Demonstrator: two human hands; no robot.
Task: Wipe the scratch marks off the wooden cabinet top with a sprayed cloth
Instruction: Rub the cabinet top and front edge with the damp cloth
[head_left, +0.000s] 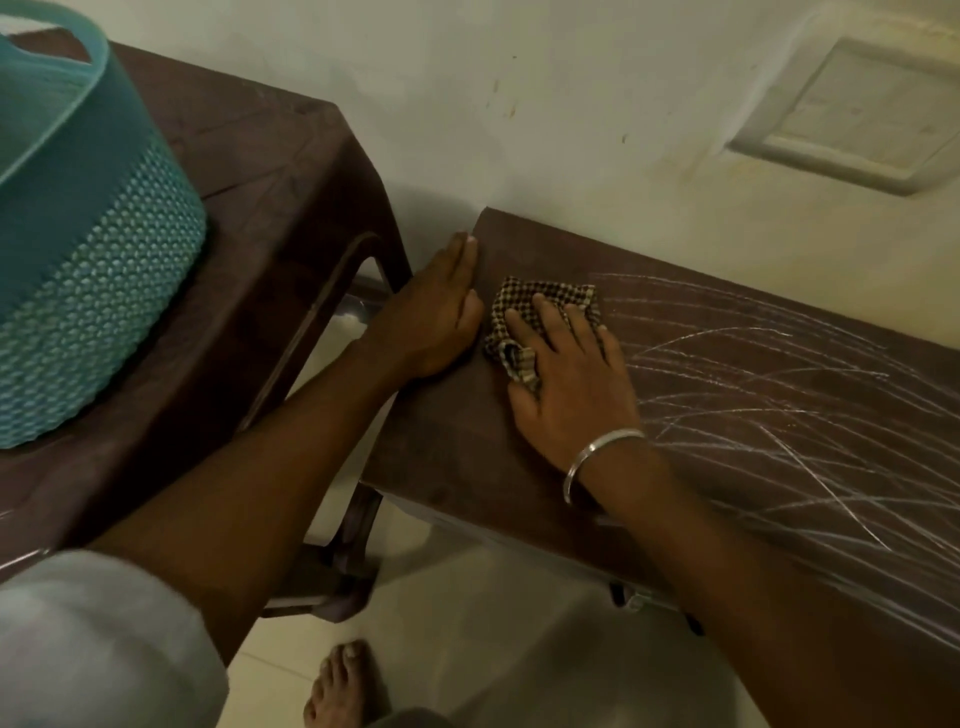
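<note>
The dark wooden cabinet top (457, 447) runs from the centre to the right edge against the wall. White curved scratch marks (769, 410) cover its right part. A crumpled brown-and-cream checked cloth (524, 301) lies near the top's left end. My right hand (566, 384), with a metal bangle on the wrist, presses flat on the cloth, fingers spread over it. My left hand (436, 317) rests flat along the left edge of the cabinet top, fingers together, holding nothing, just left of the cloth.
A brown plastic table (270, 208) stands to the left with a teal perforated basket (78, 249) on it. A narrow gap separates table and cabinet. A switch plate (852, 119) is set in the wall. My bare foot (343, 686) is on the tiled floor.
</note>
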